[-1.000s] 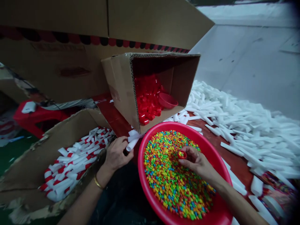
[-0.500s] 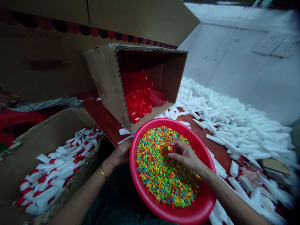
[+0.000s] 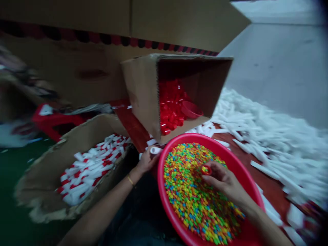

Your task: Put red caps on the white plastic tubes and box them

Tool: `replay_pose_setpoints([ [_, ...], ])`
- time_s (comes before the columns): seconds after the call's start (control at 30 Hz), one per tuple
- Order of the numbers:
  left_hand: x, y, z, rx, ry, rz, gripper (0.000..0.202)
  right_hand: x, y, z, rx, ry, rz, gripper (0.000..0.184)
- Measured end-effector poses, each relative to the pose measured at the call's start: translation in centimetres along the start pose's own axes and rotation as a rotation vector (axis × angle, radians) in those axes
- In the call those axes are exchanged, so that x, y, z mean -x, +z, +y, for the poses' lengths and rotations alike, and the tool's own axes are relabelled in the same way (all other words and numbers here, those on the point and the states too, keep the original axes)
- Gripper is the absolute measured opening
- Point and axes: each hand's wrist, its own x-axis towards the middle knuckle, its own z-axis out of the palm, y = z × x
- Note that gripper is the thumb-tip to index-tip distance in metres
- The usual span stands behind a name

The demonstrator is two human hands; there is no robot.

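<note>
Between the thumb and fingers of my right hand (image 3: pixel 227 181) is a small red cap (image 3: pixel 209 170) with colourful candies in its mouth. That hand is over the red tub (image 3: pixel 161 179), which holds a broad heap of small multicoloured candies (image 3: pixel 188 194). At the tub's left rim, my left hand (image 3: pixel 146 162) grips a white plastic tube (image 3: pixel 154 150), its open end facing me. A thin gold bangle circles the left wrist. Fingers of the left hand are partly hidden behind the tube.
A cardboard box (image 3: pixel 142 99) on its side holds red caps (image 3: pixel 171 109) and a small red basket (image 3: pixel 191 110). White tubes (image 3: pixel 276 147) are heaped on the right. Lower left, a torn carton (image 3: pixel 41 194) contains red-capped tubes (image 3: pixel 87 174). Behind it stands a red stool (image 3: pixel 56 118).
The view has swung left, so everything sits further right. My left hand now shows a white tube in its grip. My right hand still holds the cap above the candies.
</note>
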Motion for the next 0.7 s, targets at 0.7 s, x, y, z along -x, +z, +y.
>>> replay_pose_setpoints([
  [0.7,0.7,-3.0,11.8,-0.214,0.173,-0.265,0.037,-0.1,-0.3,-0.2,-0.096,-0.091,-0.03,0.031],
])
